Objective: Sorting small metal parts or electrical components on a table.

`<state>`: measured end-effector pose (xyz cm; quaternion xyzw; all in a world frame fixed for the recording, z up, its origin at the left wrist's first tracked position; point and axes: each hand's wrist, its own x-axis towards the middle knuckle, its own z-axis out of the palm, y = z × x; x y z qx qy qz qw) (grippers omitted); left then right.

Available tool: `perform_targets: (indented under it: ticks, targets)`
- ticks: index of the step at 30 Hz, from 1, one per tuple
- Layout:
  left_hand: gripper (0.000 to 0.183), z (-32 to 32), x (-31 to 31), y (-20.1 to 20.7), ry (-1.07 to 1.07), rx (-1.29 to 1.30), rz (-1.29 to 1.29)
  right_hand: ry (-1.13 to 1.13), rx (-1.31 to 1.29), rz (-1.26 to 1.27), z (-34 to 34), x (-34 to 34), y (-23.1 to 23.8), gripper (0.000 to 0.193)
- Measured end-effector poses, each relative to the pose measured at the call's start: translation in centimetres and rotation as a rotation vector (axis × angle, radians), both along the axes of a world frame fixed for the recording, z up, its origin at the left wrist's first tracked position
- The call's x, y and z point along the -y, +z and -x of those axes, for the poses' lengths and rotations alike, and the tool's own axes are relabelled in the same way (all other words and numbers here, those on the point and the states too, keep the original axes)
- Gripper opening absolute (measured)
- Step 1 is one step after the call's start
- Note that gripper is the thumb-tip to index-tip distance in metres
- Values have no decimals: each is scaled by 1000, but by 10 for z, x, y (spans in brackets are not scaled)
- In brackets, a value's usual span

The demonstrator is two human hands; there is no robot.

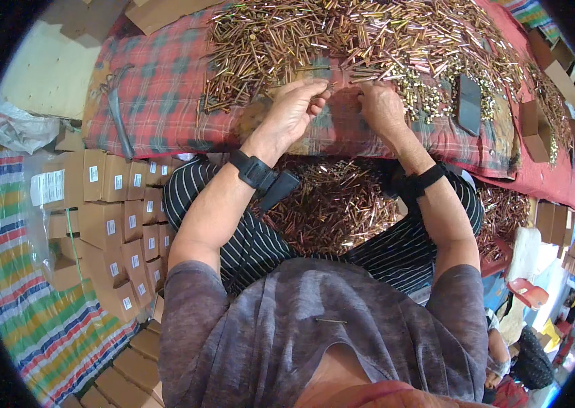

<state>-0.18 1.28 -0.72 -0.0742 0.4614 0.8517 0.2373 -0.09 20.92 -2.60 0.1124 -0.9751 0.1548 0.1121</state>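
Note:
My left hand (294, 110) is closed in a pinch over the red and green plaid cloth (165, 81); whatever lies between its fingertips is too small to make out. Just to the right, my right hand (383, 107) has its fingers curled down at the edge of the heap, and what they grip is hidden. Beyond both hands spreads a heap of thin, brass-coloured metal rods (267, 41), like long screws or bolts. Small, pale gold pieces (425, 95), perhaps nuts, lie in a pile beside my right hand.
A dark phone (468, 105) rests right of the small pieces. On the cloth's left lies a long-handled metal tool (119, 119). More rods (338, 204) fill the space between my knees. Stacked cardboard boxes (107, 224) stand at left; open boxes (536, 129) at right.

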Motion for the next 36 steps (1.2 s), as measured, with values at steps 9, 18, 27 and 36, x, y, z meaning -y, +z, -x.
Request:
perform_targets:
  ticks: [9, 18, 27, 36]
  targets:
    - [14, -3, 0, 7, -48, -86, 68, 17, 359, 901, -2, 7, 25, 20]
    - [12, -4, -4, 11, -59, -97, 57, 31, 371, 1274, -17, 20, 47, 20]
    - [10, -1, -3, 10, -81, -135, 20, 74, 273, 1147, -22, 25, 49, 18]
    - [8, -3, -3, 15, -75, -132, 26, 181, 268, 1158, -23, 29, 39, 13]
